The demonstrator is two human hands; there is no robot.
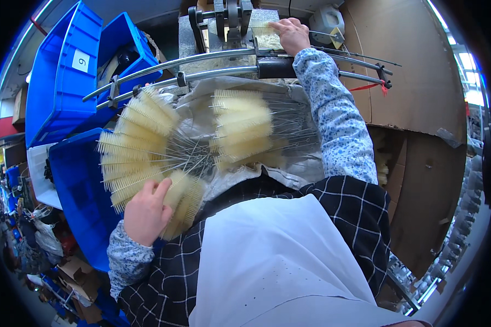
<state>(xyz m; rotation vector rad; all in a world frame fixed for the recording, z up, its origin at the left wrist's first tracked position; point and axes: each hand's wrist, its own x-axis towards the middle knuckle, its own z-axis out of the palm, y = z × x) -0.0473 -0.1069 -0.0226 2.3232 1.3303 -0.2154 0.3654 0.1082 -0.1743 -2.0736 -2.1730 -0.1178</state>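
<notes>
My left hand (145, 211) grips a fanned bundle of cream bristle brushes on thin wire stems (142, 144), spread out over my lap at the left. A second pile of the same brushes (244, 128) lies on a grey sheet (294, 174) in front of me. My right hand (291, 34) reaches far forward and presses a single pale brush (268, 37) against a dark metal machine head (229, 19) on a grey block. Two curved metal bars (202, 64) cross between my hands.
Blue plastic bins (65, 82) stand stacked at the left, another blue bin (79, 191) beside my left arm. Brown cardboard sheets (414, 71) wall the right side. A white plastic jug (326, 19) sits at the top. More brushes hang at the far right (463, 218).
</notes>
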